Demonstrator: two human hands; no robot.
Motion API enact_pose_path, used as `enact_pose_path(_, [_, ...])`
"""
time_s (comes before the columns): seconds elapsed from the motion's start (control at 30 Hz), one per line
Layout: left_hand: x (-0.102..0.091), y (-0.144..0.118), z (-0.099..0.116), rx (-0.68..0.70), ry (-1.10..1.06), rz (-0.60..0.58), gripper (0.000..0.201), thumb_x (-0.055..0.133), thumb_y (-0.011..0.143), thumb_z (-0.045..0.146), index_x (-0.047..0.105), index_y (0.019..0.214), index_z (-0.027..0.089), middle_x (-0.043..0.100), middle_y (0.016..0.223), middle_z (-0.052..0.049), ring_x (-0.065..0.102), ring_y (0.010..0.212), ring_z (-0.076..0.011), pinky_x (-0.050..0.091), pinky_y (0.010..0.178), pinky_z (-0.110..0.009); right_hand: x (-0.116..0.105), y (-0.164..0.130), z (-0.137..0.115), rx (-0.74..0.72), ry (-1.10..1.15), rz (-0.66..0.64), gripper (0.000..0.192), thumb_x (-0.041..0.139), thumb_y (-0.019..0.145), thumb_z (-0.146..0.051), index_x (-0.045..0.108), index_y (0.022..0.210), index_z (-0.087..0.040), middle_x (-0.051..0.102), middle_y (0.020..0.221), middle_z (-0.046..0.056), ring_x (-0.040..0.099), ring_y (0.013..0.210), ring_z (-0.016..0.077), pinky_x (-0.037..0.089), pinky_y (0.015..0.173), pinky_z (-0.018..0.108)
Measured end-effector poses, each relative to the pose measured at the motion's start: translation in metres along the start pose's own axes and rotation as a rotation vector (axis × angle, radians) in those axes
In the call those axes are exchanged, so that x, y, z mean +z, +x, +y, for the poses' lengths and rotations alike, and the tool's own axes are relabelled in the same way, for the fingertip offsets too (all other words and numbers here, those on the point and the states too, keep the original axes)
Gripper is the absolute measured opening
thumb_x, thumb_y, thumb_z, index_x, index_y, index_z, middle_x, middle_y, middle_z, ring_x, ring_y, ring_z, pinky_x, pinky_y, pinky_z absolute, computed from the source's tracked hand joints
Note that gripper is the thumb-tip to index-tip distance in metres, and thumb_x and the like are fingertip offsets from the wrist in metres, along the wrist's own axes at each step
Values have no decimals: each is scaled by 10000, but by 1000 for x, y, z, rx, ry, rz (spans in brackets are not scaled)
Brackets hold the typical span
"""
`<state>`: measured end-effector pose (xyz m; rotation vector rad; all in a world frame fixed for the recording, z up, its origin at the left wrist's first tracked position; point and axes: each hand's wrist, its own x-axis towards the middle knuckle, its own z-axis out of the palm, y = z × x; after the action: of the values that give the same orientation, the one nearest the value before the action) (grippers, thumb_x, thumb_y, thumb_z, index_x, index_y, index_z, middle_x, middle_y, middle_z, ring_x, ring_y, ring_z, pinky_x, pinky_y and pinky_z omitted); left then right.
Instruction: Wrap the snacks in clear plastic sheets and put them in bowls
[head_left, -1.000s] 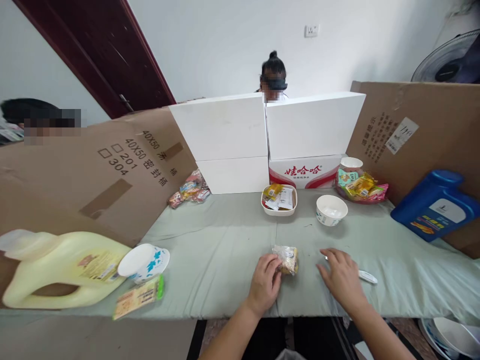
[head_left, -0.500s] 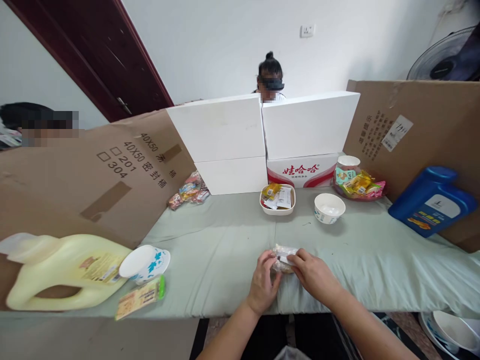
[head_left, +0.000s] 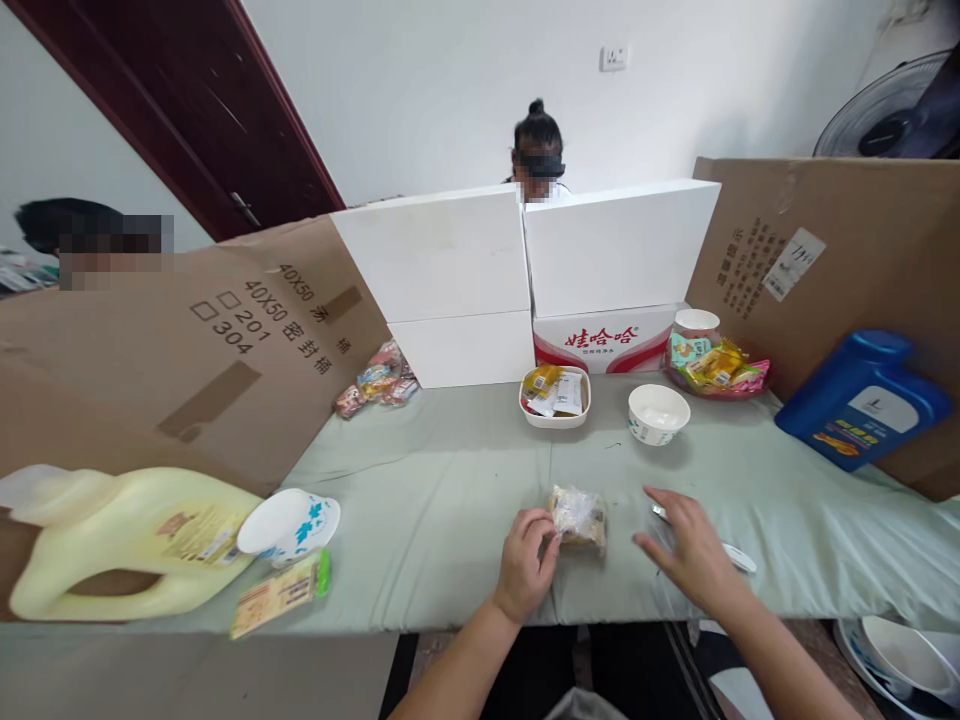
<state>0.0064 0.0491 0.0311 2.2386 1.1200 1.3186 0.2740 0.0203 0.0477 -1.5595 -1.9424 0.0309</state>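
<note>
Leftmost, a pale-yellow handled jug (head_left: 127, 508) is seen, with a blue-patterned paper bowl (head_left: 292, 525) tilted beside it and a green-edged packet (head_left: 277, 597) placed nearer. At the near middle, a clear-wrapped food packet (head_left: 579, 518) is met at its left edge by the left hand (head_left: 526, 565), its fingers curled; whether the wrapper is pinched cannot be told. To the right, the right hand (head_left: 690, 550) is held with thumb and fingers spread, and a white-handled tool (head_left: 740, 558) is partly hidden by it. Farther right, a blue bottle (head_left: 862, 400) is placed.
</note>
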Motion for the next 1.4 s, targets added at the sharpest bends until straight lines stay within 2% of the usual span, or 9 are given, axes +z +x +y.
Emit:
enact_pose_path(0.1, [-1, -1, 2, -59, -62, 4, 62, 522, 887, 197, 579, 863, 187, 599, 938, -70, 584, 902, -190, 502, 806, -333, 17, 16, -52, -121, 128, -27, 678, 647, 784, -461, 418, 1370, -209, 560, 1274, 120, 497, 1181, 290, 437, 963, 461])
enact_pose_path(0.17, [-4, -3, -1, -205, -140, 75, 99, 524, 892, 251, 573, 833, 190, 606, 923, -65, 591, 886, -187, 500, 791, -319, 28, 25, -64, -112, 165, -13, 429, 583, 834, -370, 545, 1235, -223, 625, 1158, 95, 544, 1101, 267, 446, 926, 447])
enact_pose_path(0.33, [-28, -22, -24, -646, -330, 388, 194, 603, 821, 370, 524, 814, 193, 608, 885, -37, 612, 800, -170, 506, 699, -274, 37, 20, -13, 218, 226, 125, 211, 475, 858, -348, 627, 848, -202, 673, 849, 74, 613, 845, 231, 485, 809, 409])
enact_pose_path(0.47, [-48, -36, -26, -554, -91, 535, 191, 614, 798, 300, 534, 941, 203, 579, 892, -38, 586, 794, -170, 493, 695, -284, 19, 3, 10, 354, 144, 211, 261, 480, 840, -402, 609, 925, -191, 660, 902, 96, 602, 893, 260, 476, 839, 446])
enact_pose_path(0.57, [-52, -32, -2, -186, 22, 372, 92, 534, 838, 193, 540, 927, 216, 581, 874, -51, 574, 798, -181, 489, 710, -316, 0, -1, -20, 220, 186, 263, 221, 459, 894, -373, 585, 977, -211, 642, 937, 99, 592, 937, 248, 469, 858, 424])
enact_pose_path(0.7, [-43, -14, 32, 202, -18, -193, 108, 495, 831, 165, 583, 857, 222, 607, 726, -42, 583, 678, -183, 494, 638, -327, -6, 8, -67, -177, 298, -142, 194, 427, 940, -314, 599, 899, -234, 649, 842, 68, 607, 820, 201, 494, 761, 353])
enact_pose_path(0.93, [-40, 8, -12, -101, 336, -83, 246, 480, 907, 250, 594, 1118, 196, 626, 1143, -108, 579, 1089, -248, 503, 909, -437, 36, 16, -37, -83, 90, -145, 330, 413, 936, -307, 569, 1190, -166, 559, 1306, 145, 480, 1245, 270, 438, 1002, 475])
enact_pose_path(1.1, [-42, 8, -35, -121, 341, -249, 404, 479, 941, 346, 500, 1311, 185, 580, 1293, -126, 518, 1221, -270, 452, 991, -481, 38, 21, -38, -94, 104, -180, 349, 415, 941, -306, 552, 1238, -186, 612, 1215, 111, 535, 1143, 248, 446, 975, 443])
enact_pose_path(1.4, [-77, 4, -3, -82, 300, -388, 156, 546, 828, 122, 668, 837, 219, 638, 791, -32, 588, 812, -210, 483, 788, -388, -9, 18, -59, -221, 176, -517, 205, 468, 867, -156, 660, 854, -229, 653, 835, 40, 565, 865, 205, 433, 798, 354])
